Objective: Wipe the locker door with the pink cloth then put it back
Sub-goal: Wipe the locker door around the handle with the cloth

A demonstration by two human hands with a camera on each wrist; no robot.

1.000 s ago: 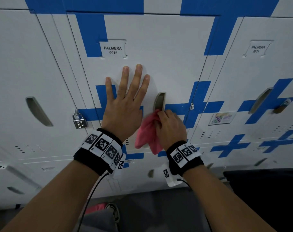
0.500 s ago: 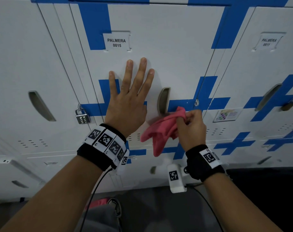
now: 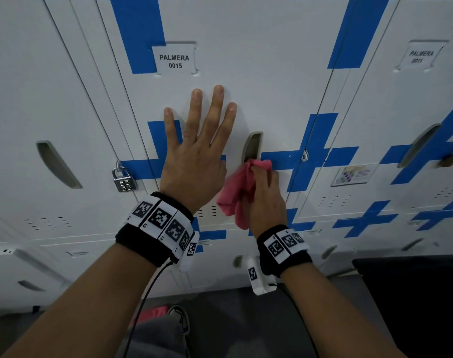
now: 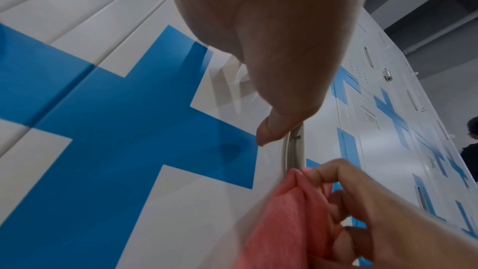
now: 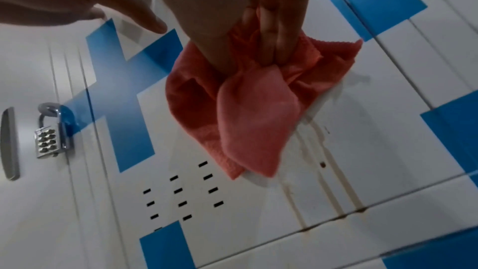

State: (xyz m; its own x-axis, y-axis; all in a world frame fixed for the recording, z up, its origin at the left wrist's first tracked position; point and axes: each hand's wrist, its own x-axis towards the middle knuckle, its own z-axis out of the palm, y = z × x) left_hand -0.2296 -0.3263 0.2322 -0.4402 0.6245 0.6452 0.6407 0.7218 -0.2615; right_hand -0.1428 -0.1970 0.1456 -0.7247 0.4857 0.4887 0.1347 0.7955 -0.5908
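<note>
The locker door [image 3: 266,81] is white with blue crosses and carries the label PALMERA 0015 [image 3: 174,61]. My left hand [image 3: 194,156] lies flat on it with straight, spread fingers, left of the recessed handle [image 3: 253,147]. My right hand [image 3: 265,200] grips the bunched pink cloth [image 3: 235,195] and holds it against the door just below the handle. In the right wrist view the cloth [image 5: 253,114] hangs from my curled fingers [image 5: 274,46] over the door, with brownish drip streaks [image 5: 333,173] beside it. The left wrist view shows my left thumb [image 4: 274,130] above the cloth [image 4: 284,218].
A combination padlock [image 3: 124,180] hangs on the locker to the left. The neighbouring locker PALMERA 0011 [image 3: 420,56] stands to the right with a sticker [image 3: 354,174] on it. Vent slots [image 5: 181,191] sit low on the door. A dark object [image 3: 411,293] lies at lower right.
My right hand swept the cloth right along the door, then came back left to just under the handle. The left hand stayed flat on the door.
</note>
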